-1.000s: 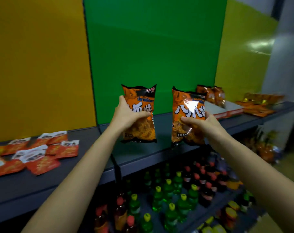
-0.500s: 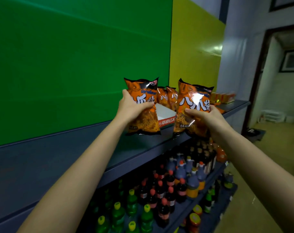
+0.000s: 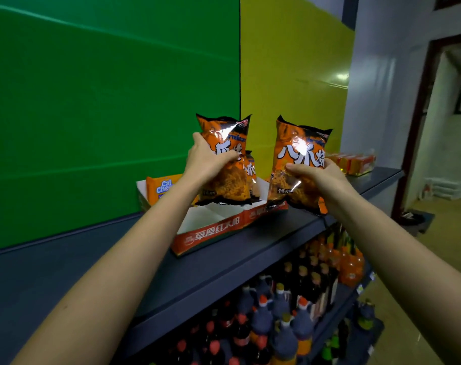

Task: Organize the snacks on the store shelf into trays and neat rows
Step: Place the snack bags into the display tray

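My left hand [image 3: 207, 163] grips an orange and black snack bag [image 3: 225, 177] upright, just above a white cardboard tray with a red front [image 3: 211, 231] on the dark shelf [image 3: 224, 262]. My right hand [image 3: 320, 177] grips a second, matching snack bag [image 3: 298, 156] over the tray's right end. Behind the left bag, another orange bag [image 3: 250, 169] stands in the tray, mostly hidden. An orange Cal Cheese pack [image 3: 162, 187] leans at the tray's far left corner.
Orange snack packs [image 3: 353, 162] lie at the shelf's far right end. Several bottles with red, orange and yellow caps [image 3: 279, 314] fill the lower shelf. A green and yellow back wall rises behind. A doorway [image 3: 450, 127] opens on the right.
The view has swung right along the shelf. Both hands carried their bags toward the tray, which is now close and below them. The red packets on the left are out of view.
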Motion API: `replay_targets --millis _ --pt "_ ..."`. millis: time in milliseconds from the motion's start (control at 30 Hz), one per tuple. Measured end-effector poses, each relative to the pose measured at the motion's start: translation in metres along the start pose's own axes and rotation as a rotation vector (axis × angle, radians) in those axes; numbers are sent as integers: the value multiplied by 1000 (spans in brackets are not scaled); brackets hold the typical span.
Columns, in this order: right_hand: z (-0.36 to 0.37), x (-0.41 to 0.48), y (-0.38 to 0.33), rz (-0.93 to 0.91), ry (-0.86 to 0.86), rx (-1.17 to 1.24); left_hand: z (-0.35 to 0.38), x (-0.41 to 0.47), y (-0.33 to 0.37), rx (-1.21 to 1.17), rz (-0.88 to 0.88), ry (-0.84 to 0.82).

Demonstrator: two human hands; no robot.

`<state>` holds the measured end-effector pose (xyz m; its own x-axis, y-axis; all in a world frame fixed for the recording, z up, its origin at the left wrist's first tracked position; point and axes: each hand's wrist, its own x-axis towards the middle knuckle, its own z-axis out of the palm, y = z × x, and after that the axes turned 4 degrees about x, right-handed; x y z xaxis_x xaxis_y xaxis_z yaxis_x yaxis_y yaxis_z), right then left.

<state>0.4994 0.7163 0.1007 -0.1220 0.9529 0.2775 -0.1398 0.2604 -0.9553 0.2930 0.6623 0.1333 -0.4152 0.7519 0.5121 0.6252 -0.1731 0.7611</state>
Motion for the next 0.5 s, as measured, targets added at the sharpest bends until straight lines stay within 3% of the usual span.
replay_targets --millis 500 --pt "-21 190 44 -46 -253 61 121 84 -35 14 -183 297"
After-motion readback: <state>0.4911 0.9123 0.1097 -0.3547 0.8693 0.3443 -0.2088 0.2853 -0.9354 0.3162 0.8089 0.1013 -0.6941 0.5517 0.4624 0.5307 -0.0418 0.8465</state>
